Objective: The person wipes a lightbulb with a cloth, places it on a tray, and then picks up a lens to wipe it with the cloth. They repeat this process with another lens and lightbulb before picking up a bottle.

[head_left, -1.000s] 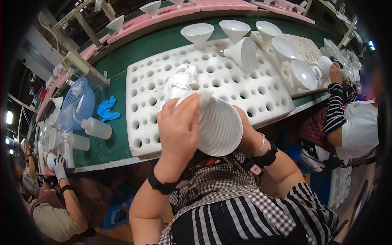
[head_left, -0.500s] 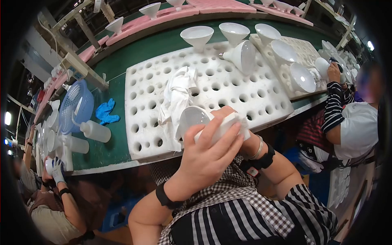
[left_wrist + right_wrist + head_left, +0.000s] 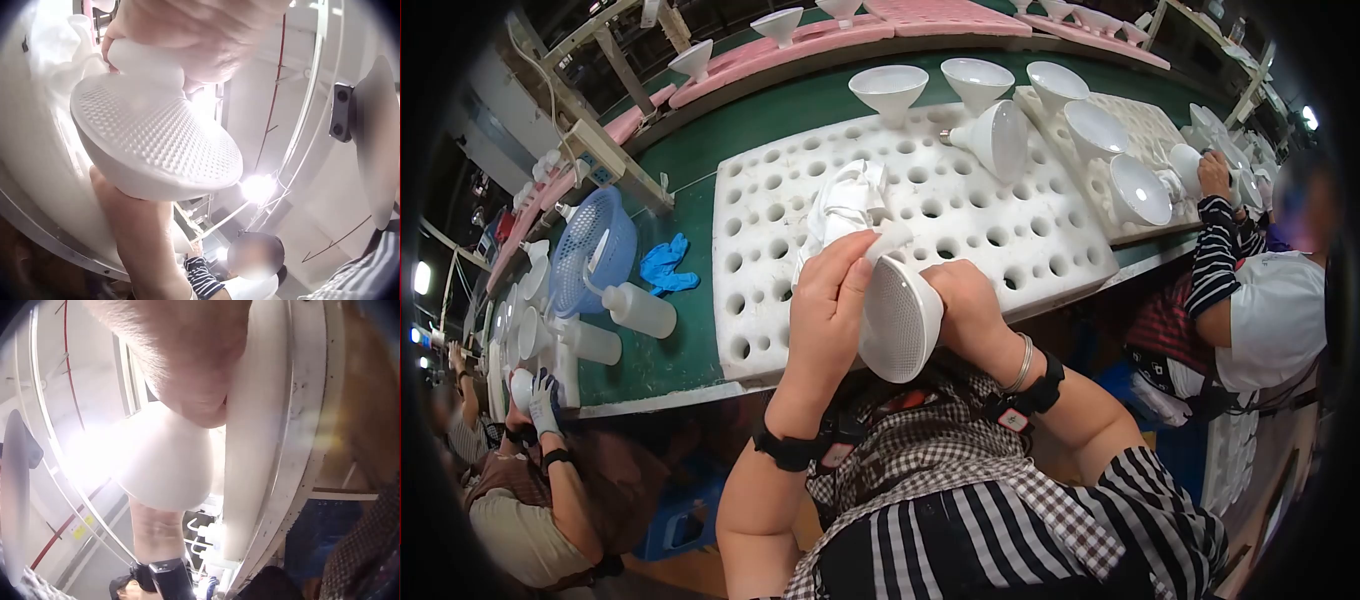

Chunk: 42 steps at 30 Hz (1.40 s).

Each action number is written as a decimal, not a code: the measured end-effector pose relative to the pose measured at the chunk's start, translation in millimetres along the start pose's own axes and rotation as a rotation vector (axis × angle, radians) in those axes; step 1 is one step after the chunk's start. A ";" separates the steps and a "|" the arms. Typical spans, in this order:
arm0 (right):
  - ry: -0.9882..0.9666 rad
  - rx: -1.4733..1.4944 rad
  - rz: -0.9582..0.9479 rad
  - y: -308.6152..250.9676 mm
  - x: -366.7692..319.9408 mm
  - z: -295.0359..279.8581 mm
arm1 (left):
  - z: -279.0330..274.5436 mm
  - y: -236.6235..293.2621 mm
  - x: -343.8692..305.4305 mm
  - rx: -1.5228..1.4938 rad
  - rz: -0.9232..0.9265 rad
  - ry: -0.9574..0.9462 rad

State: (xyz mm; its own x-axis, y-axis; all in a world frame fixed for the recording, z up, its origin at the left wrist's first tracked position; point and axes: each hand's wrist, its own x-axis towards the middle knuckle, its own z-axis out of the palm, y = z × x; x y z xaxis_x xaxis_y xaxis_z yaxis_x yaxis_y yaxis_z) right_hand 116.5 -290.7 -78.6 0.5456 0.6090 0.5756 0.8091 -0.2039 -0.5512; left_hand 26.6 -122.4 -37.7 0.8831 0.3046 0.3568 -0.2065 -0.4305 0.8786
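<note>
In the head view a white reflector bulb point(image 3: 902, 320) is held over the near edge of the foam tray, its dimpled lens facing left and toward me. My right hand point(image 3: 972, 308) grips its narrow back end; the base is hidden in the fingers. A folded white cloth point(image 3: 890, 239) is pinched in my left hand point(image 3: 828, 312), right at the bulb's upper rim. Up close in the left wrist view, the cloth point(image 3: 147, 65) lies against the dimpled lens point(image 3: 159, 140). The bulb's smooth outer side point(image 3: 169, 459) shows in the right wrist view, below the right hand point(image 3: 187, 362).
The white foam tray point(image 3: 840, 140) has rows of holes. A crumpled cloth point(image 3: 845, 195) and a tilted bulb point(image 3: 1000, 140) lie on it. To the left are a blue basket point(image 3: 595, 250), a blue glove point(image 3: 665, 265) and squeeze bottles point(image 3: 640, 312). Other people work at both sides.
My left hand with the cloth swept right across the lens, then back left to the rim. The bulb tipped up and has turned, its lens now facing left.
</note>
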 end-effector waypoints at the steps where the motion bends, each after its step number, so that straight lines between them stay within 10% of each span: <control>1: -0.031 -0.018 0.048 1.4 -0.4 -0.5 | 1.6 2.9 -0.3 -0.046 -0.016 0.028; 10: -0.465 0.403 0.110 -22.2 26.5 -29.8 | -2.9 34.2 14.2 0.218 0.352 -0.012; 15: -0.110 0.207 0.004 8.2 5.5 -3.5 | 8.2 60.1 -14.9 0.465 0.571 -0.085; 17: -0.128 1.125 0.525 31.8 -11.4 15.0 | 11.2 50.2 -22.3 0.397 0.628 -0.127; 19: -0.066 1.039 0.483 19.9 -9.2 11.5 | 9.3 45.5 -16.6 0.398 0.597 -0.121; 21: -0.053 0.326 0.180 17.4 2.3 7.2 | 7.4 30.4 -2.7 0.400 0.575 -0.110; 23: -0.014 0.459 0.288 15.4 5.0 10.7 | 5.1 -5.8 9.8 0.290 0.301 0.086; 42: -0.009 0.847 0.527 22.6 -4.5 18.2 | -3.5 26.1 -40.1 0.519 0.410 0.025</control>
State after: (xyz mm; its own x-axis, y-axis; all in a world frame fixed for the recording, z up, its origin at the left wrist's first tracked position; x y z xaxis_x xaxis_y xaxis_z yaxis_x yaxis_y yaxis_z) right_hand 128.3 -284.1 -104.7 0.7858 0.6045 0.1306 0.0392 0.1619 -0.9860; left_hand -15.7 -142.9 -28.0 0.7652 0.0460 0.6422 -0.2881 -0.8676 0.4054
